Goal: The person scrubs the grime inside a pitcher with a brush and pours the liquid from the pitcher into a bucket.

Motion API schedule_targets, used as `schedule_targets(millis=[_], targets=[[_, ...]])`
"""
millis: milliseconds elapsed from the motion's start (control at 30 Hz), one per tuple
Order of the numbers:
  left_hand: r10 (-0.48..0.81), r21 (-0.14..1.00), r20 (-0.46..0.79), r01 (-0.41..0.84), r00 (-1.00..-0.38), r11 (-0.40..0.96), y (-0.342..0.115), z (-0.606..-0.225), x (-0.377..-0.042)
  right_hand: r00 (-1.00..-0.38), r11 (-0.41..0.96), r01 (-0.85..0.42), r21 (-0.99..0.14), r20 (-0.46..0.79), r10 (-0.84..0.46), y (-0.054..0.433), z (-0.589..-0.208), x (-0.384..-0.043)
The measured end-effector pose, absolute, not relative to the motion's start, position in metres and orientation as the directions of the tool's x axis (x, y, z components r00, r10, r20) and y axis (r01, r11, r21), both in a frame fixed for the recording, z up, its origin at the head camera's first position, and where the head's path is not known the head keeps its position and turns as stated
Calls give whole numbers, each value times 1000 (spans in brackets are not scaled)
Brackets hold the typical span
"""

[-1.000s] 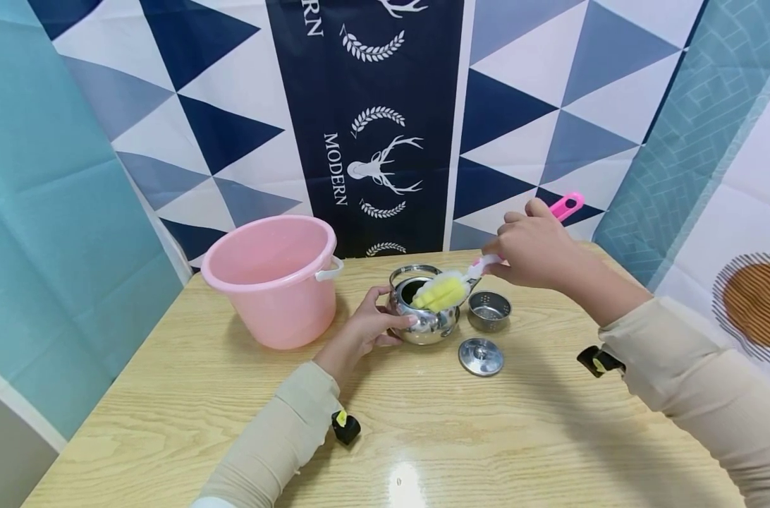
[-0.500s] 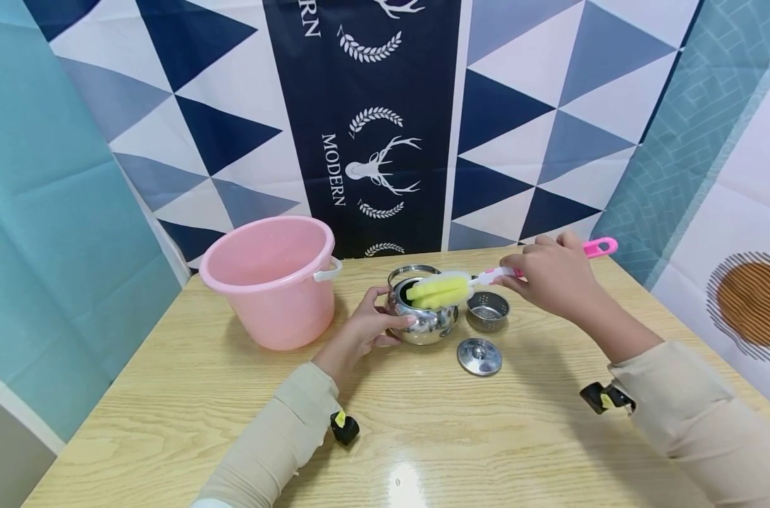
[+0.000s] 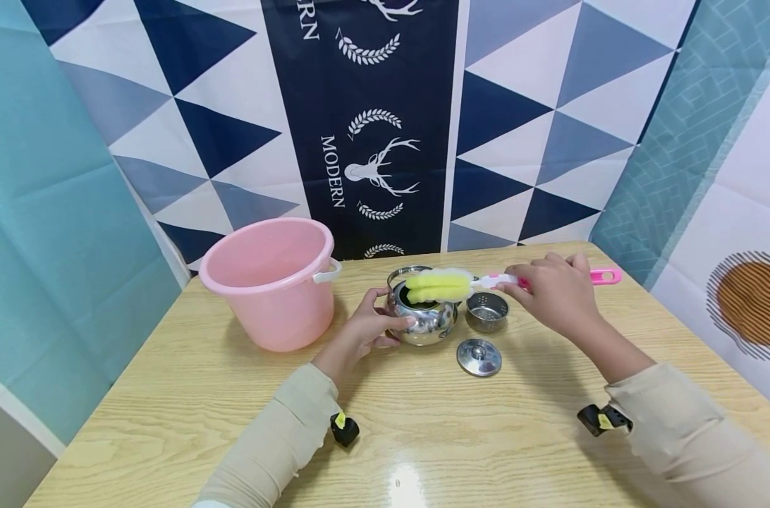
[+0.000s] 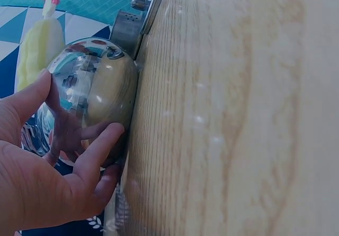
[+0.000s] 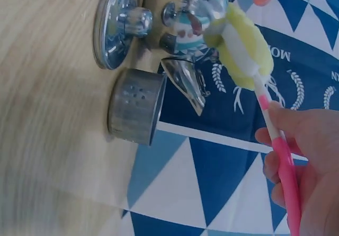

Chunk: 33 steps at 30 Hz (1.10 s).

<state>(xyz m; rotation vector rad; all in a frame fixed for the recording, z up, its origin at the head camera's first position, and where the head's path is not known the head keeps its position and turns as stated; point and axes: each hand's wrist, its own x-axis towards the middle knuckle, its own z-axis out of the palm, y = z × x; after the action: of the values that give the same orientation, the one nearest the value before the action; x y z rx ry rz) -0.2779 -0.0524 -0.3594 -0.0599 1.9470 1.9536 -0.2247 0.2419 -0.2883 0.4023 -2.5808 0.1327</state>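
A shiny metal teapot (image 3: 426, 328) stands on the wooden table with its lid off. My left hand (image 3: 369, 321) holds its left side, thumb and fingers spread round the round belly, as the left wrist view also shows. With my right hand (image 3: 556, 289) I grip the pink and white handle of a sponge bottle brush (image 3: 438, 286). The brush lies nearly level, its yellow and white head over the teapot's mouth; how far the tip dips inside is hard to tell. In the right wrist view the spout (image 5: 185, 82) points toward the strainer.
A perforated metal strainer cup (image 3: 486, 312) stands just right of the teapot. The round metal lid (image 3: 479, 357) lies in front of it, knob up. At the back left is a pink bucket (image 3: 283, 310) with a white handle. A patterned cloth wall (image 3: 372, 176) closes the back.
My right hand has come down and slightly right, and the brush has swung from steeply tilted to nearly level over the teapot. My left hand and the teapot stay put.
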Motion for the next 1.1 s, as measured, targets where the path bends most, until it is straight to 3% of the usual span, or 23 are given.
schedule_targets(millis=[233, 667, 1100], targets=[[238, 958, -286, -285, -928, 39, -53, -360, -278, -853, 946, -293, -138, 484, -193, 244, -295, -226], [231, 957, -289, -288, -929, 37, -53, -360, -277, -951, 908, -222, -355, 285, -121, 249, -302, -228], [232, 954, -297, -296, -926, 42, -53, -360, -280, -983, 916, -159, -368, 148, -111, 250, -305, -229]])
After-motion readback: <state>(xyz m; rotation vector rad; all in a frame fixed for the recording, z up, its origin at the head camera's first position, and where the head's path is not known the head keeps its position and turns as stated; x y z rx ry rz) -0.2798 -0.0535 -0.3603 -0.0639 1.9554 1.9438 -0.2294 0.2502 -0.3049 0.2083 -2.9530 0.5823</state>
